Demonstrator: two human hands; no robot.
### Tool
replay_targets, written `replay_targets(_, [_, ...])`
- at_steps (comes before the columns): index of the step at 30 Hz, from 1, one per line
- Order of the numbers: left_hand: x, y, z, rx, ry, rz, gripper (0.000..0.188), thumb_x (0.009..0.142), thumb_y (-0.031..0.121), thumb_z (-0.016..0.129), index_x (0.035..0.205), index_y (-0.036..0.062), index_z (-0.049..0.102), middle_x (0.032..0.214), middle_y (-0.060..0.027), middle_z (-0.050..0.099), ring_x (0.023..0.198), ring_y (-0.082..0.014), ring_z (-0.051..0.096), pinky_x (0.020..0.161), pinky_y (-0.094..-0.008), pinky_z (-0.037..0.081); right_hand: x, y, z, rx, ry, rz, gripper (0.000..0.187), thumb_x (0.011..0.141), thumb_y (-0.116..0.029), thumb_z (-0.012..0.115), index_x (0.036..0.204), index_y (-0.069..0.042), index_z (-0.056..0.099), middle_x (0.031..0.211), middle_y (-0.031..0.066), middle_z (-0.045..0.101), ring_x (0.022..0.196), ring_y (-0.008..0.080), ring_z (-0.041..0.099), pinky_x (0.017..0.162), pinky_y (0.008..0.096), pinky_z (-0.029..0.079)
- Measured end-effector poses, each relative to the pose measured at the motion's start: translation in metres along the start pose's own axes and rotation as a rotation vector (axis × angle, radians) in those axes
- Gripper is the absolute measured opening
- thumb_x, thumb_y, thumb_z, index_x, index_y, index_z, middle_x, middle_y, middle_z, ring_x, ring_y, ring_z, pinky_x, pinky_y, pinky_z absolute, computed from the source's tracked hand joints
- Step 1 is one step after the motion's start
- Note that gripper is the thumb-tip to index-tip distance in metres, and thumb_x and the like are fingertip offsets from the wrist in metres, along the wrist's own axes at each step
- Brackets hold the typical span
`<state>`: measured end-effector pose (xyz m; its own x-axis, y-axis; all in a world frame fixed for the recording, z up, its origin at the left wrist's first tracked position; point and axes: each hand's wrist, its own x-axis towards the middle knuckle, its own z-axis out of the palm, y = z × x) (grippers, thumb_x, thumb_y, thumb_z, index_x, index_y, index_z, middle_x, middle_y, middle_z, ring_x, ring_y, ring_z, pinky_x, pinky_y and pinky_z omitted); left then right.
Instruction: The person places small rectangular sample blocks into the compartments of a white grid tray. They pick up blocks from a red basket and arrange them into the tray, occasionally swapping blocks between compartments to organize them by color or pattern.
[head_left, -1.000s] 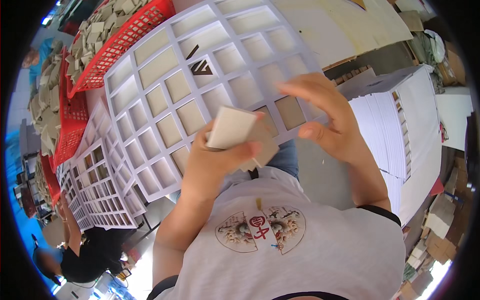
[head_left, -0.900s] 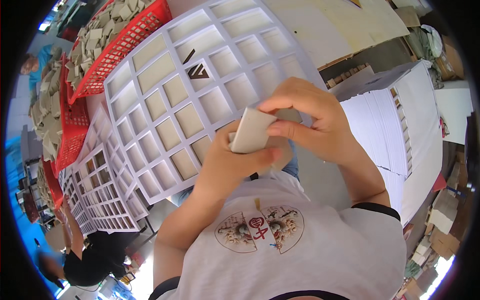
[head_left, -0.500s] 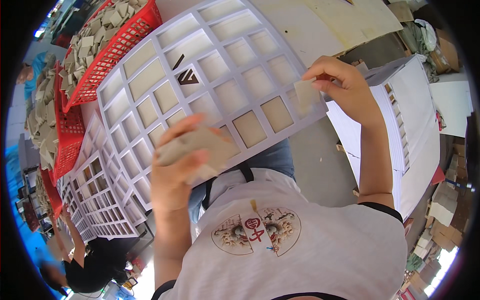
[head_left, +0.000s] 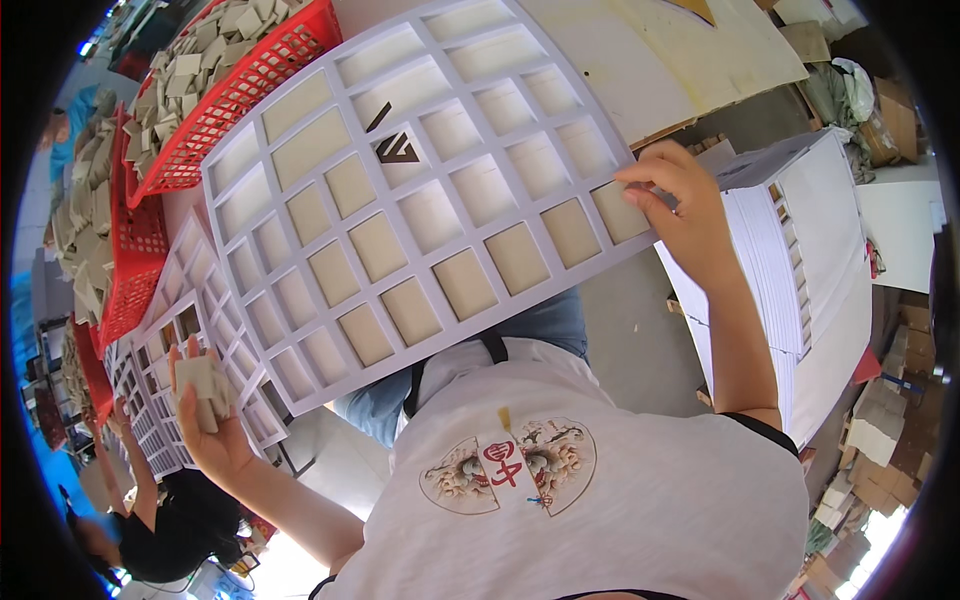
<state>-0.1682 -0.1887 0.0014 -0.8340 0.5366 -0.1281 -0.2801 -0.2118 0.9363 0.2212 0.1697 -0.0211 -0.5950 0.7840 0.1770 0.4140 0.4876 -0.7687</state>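
At the near right corner, a thin square grey-beige tile (head_left: 617,213) sits under my right fingertips!

Down in the corner compartment of a flat white grid frame (head_left: 492,272), that tile lies between the bars, and my right hand (head_left: 690,195) is right there. Thumb and forefinger nearly meet at its outer edge; pinching or merely pressing, I can't tell. Coming in from outside, I'd judge, leaves the compartment in view. Along the near row, similar tiles fill several neighbouring compartments, seemingly matched in size.

Out left, clear of the frame, my left hand (head_left: 215,440) curls its raised fingers loosely round a small stack of square grey-beige tiles (head_left: 203,390), probably so it doesn't cover the grid.

Beside the frame's left edge, a red plastic mesh basket (head_left: 240,110) brims with loose tiles, perhaps kept within reach. Far right, well apart, stands a pile of white sheets (head_left: 755,250).
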Motion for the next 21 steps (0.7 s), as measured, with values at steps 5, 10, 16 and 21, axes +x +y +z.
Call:
replay_targets(5, [-0.001,-0.002,-0.060,-0.066,0.076,-0.072,0.068,0.090,0.011,0.060,0.149,-0.0013,0.028,0.149,-0.0273,0.035,0.133,-0.0309,0.046,0.103,-0.0340,0.048,-0.019,0.008,0.036,-0.220,0.344,-0.087,0.018,0.081,-0.004,0.069,0.099,-0.006,0.070,0.099,0.0077,0.056,0.091,0.0254,0.051,0.082,0.0358,0.042])
replay_targets(10, [0.001,-0.031,-0.105,-0.288,-0.116,-0.362,0.076,0.087,0.010,0.064,0.151,-0.0007,0.024,0.151,-0.0283,0.029,0.125,-0.0301,0.053,0.099,-0.0334,0.052,-0.043,0.001,0.053,-0.283,0.488,-0.094,0.021,0.080,-0.005,0.070,0.102,-0.005,0.070,0.106,0.0097,0.058,0.096,0.0291,0.052,0.085,0.0392,0.042])
replay_targets(16, [0.002,-0.064,-0.120,-0.251,-0.230,-0.591,0.074,0.083,0.016,0.067,0.146,-0.0023,0.033,0.130,-0.0212,0.056,0.109,-0.0274,0.064,0.085,-0.0378,0.059,-0.059,0.027,0.036,-0.164,0.374,-0.138,0.026,0.096,-0.025,0.057,0.114,-0.008,0.065,0.125,0.0104,0.058,0.113,0.0303,0.053,0.094,0.0406,0.041])
replay_targets(21, [0.019,-0.090,-0.100,-0.159,-0.228,-0.608,0.046,0.080,0.019,0.067,0.119,-0.0036,0.056,0.097,-0.0137,0.070,0.080,-0.0240,0.070,0.067,-0.0350,0.060,-0.038,0.110,0.036,0.987,0.317,0.499,0.057,0.099,-0.053,0.048,0.135,-0.009,0.053,0.132,0.0063,0.058,0.120,0.0245,0.052,0.102,0.0422,0.040])
